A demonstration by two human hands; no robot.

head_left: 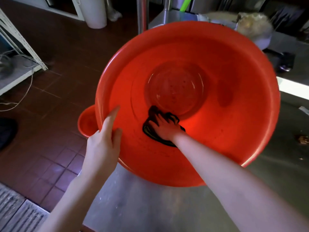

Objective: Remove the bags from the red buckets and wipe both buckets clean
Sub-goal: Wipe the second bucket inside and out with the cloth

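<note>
Wiping step: red bucket tilted on steel table, no bag inside. Left hand clamps near-left rim; right hand grips dark cloth against inner wall. Next: sweep base, far wall.

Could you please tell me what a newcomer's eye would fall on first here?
A big red bucket fills the middle of the view, tilted on a steel table. Inside it, the right hand holds a dark cloth against the wall near the bottom. The left hand holds the rim on the left.
</note>
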